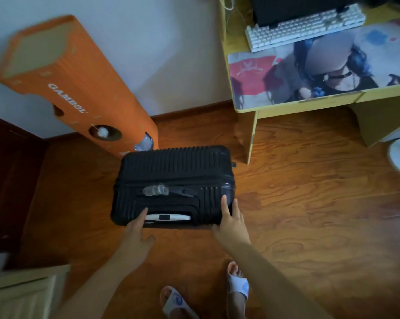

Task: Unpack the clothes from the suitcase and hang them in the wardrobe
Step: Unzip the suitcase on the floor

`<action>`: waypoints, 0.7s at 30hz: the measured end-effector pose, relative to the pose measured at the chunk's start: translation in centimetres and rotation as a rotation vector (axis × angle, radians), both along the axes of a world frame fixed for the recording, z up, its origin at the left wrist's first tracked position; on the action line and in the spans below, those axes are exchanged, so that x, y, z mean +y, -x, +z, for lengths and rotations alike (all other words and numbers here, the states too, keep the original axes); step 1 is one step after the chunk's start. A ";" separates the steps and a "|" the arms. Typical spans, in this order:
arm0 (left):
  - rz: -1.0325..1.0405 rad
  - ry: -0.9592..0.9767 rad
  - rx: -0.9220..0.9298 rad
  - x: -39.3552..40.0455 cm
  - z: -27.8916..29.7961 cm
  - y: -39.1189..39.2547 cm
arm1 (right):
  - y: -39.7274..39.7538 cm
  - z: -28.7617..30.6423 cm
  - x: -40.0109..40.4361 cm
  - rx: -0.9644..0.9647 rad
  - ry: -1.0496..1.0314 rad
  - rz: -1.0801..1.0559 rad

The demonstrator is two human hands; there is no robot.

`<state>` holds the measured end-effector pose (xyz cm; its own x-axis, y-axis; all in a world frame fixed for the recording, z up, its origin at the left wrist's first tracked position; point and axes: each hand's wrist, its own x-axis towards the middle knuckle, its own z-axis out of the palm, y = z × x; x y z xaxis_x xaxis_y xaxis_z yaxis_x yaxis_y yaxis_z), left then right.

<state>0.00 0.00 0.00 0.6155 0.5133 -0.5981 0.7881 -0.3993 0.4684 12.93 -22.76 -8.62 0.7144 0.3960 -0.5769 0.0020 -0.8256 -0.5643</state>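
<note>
A black ribbed hard-shell suitcase (pixel 173 180) stands closed on the wooden floor, seen from above, its top face with a white pull handle (pixel 169 218) toward me. My left hand (pixel 138 231) grips its near left edge beside the handle. My right hand (pixel 231 217) grips the near right corner, fingers spread over the shell. No clothes show. A dark wooden panel (pixel 8 180) at the left edge may be the wardrobe; I cannot tell.
A tall orange cardboard box (pixel 79 93) leans against the wall just behind the suitcase. A yellow desk (pixel 249 139) with a keyboard (pixel 304 28) and printed mat stands at the right. A pale cabinet (pixel 21 293) is at lower left. My slippered feet (pixel 205 293) stand below.
</note>
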 end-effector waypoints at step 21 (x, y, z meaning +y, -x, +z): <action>0.108 0.183 -0.053 18.4 -2.8 12.0 | 1.0 6.4 19.1 -0.278 0.343 0.216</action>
